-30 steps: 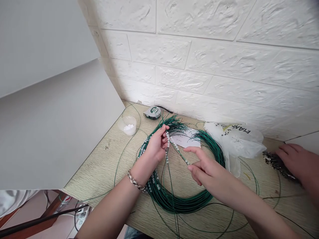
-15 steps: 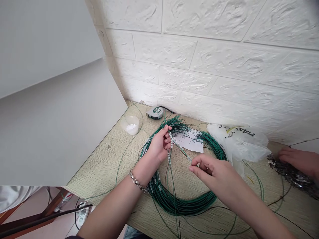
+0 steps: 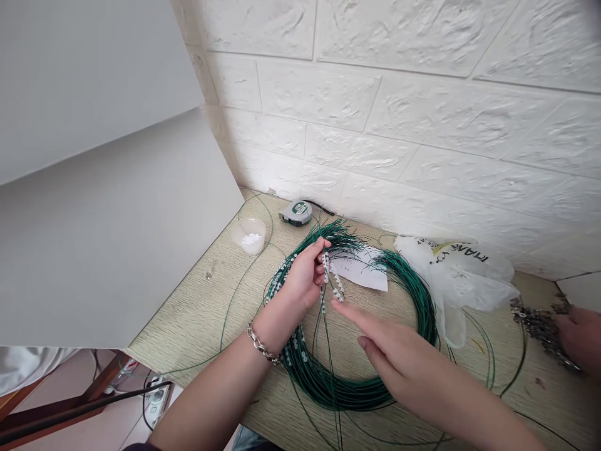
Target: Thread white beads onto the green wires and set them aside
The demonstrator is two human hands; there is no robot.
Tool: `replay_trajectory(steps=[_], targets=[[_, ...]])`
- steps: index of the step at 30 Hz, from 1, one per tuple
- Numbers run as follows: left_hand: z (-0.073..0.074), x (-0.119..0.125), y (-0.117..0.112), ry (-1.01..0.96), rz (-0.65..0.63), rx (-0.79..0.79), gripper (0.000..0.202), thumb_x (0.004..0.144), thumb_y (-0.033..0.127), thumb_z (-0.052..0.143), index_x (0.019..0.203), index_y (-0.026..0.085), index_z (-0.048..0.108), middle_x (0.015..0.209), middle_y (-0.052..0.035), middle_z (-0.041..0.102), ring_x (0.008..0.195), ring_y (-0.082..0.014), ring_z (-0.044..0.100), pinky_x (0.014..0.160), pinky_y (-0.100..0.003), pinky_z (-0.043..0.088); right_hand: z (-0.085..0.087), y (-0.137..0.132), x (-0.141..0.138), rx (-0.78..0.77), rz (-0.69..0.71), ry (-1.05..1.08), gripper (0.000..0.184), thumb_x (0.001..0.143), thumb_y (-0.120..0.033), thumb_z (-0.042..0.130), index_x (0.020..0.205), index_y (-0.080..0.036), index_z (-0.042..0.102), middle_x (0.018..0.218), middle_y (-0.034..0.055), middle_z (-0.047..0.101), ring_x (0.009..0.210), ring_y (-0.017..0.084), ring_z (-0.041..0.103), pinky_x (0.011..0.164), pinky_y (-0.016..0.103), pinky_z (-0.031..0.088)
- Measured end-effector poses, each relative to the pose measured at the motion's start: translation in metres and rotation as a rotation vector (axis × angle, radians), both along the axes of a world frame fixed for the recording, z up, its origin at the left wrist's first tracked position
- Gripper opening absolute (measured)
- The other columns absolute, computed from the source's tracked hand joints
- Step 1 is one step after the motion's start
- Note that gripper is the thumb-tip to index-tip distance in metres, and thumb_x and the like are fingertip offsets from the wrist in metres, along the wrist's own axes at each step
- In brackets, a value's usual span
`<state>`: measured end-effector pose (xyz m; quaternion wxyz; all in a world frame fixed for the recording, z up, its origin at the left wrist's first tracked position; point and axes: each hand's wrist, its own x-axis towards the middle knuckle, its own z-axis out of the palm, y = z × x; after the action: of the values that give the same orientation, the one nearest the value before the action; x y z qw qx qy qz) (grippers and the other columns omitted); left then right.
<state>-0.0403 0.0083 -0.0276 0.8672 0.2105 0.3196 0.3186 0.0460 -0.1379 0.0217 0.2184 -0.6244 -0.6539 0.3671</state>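
My left hand point(image 3: 304, 277), with a chain bracelet at its wrist, is closed in a pinch on green cords strung with small white beads point(image 3: 337, 289). The beaded lengths hang from its fingertips. My right hand point(image 3: 397, 354) has its fingers stretched out and its thumb apart. Its index fingertip is at the lower end of the hanging beads; whether it touches them I cannot tell. Beneath both hands lies a large coil of dark green cords point(image 3: 350, 396), with more white beads along its left side and frayed-looking loose ends at the top.
A clear cup point(image 3: 256, 245) of white beads stands at the left, near a tape measure point(image 3: 297, 213). A paper slip point(image 3: 366, 269) lies within the coil. Right of it are a plastic bag point(image 3: 464, 269) and another person's hand point(image 3: 580, 335) at dark metallic pieces point(image 3: 539, 329).
My right hand has let go of the beaded cord and straightened its fingers, moving left toward the beads. The beaded strand now hangs more steeply. The other person's hand has shifted down.
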Motion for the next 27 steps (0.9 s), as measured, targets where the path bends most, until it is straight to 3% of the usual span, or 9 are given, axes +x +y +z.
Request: replay_trajectory(steps=[4, 7, 10, 13, 17, 22, 27], targets=[[0.001, 0.000, -0.001, 0.012, -0.028, 0.036, 0.019, 0.071, 0.031, 0.058, 0.073, 0.013, 0.052, 0.051, 0.0068, 0.030, 0.034, -0.0004, 0.023, 0.030, -0.014, 0.011, 0.003, 0.004, -0.001, -0.088, -0.112, -0.027, 0.033, 0.084, -0.034, 0.037, 0.113, -0.024, 0.049, 0.094, 0.0052, 0.061, 0.081, 0.019, 0.057, 0.070, 0.032, 0.044], [0.004, 0.000, -0.003, 0.002, -0.058, 0.040, 0.018, 0.070, 0.030, 0.058, 0.073, 0.013, 0.053, 0.052, 0.0066, 0.030, 0.034, -0.0003, 0.023, 0.030, -0.014, 0.010, 0.000, 0.011, 0.001, -0.050, -0.311, -0.043, 0.026, 0.083, -0.041, 0.036, 0.086, -0.020, 0.051, 0.070, 0.0018, 0.055, 0.058, 0.013, 0.049, 0.052, 0.025, 0.038], [0.007, 0.000, -0.005, -0.010, -0.081, 0.045, 0.019, 0.069, 0.030, 0.060, 0.072, 0.013, 0.053, 0.052, 0.0065, 0.030, 0.035, -0.0002, 0.024, 0.030, -0.014, 0.010, -0.010, 0.019, 0.004, 0.029, -0.443, -0.046, 0.028, 0.081, -0.045, 0.040, 0.073, -0.018, 0.043, 0.065, -0.0003, 0.046, 0.057, 0.011, 0.043, 0.051, 0.024, 0.034], [0.007, 0.001, -0.007, -0.024, -0.104, 0.057, 0.020, 0.069, 0.030, 0.060, 0.073, 0.012, 0.054, 0.053, 0.0065, 0.030, 0.035, 0.0000, 0.024, 0.029, -0.014, 0.011, -0.022, 0.024, 0.006, -0.034, -0.425, 0.061, 0.034, 0.078, -0.052, 0.041, 0.080, -0.018, 0.043, 0.070, -0.0001, 0.046, 0.059, 0.011, 0.041, 0.053, 0.024, 0.033], [0.007, 0.001, -0.010, -0.064, -0.129, 0.089, 0.019, 0.070, 0.030, 0.059, 0.074, 0.012, 0.055, 0.054, 0.0061, 0.031, 0.036, 0.0006, 0.024, 0.030, -0.013, 0.011, -0.033, 0.026, 0.007, -0.213, -0.295, 0.321, 0.044, 0.077, -0.056, 0.041, 0.094, -0.017, 0.049, 0.082, 0.0028, 0.051, 0.065, 0.011, 0.044, 0.059, 0.025, 0.036], [0.011, 0.000, -0.014, -0.062, -0.147, 0.108, 0.021, 0.070, 0.032, 0.060, 0.075, 0.012, 0.056, 0.056, 0.0055, 0.033, 0.037, 0.0008, 0.023, 0.030, -0.013, 0.009, -0.042, 0.028, 0.006, -0.391, -0.179, 0.597, 0.048, 0.075, -0.057, 0.045, 0.092, -0.013, 0.055, 0.084, 0.0062, 0.057, 0.070, 0.013, 0.051, 0.068, 0.028, 0.041], [0.014, 0.000, -0.014, -0.053, -0.136, 0.118, 0.021, 0.070, 0.034, 0.059, 0.074, 0.013, 0.056, 0.056, 0.0057, 0.035, 0.037, 0.0005, 0.023, 0.030, -0.013, 0.010, -0.047, 0.028, 0.002, -0.348, -0.215, 0.568, 0.048, 0.080, -0.056, 0.035, 0.076, -0.013, 0.056, 0.076, 0.0069, 0.058, 0.072, 0.014, 0.052, 0.071, 0.030, 0.042]])
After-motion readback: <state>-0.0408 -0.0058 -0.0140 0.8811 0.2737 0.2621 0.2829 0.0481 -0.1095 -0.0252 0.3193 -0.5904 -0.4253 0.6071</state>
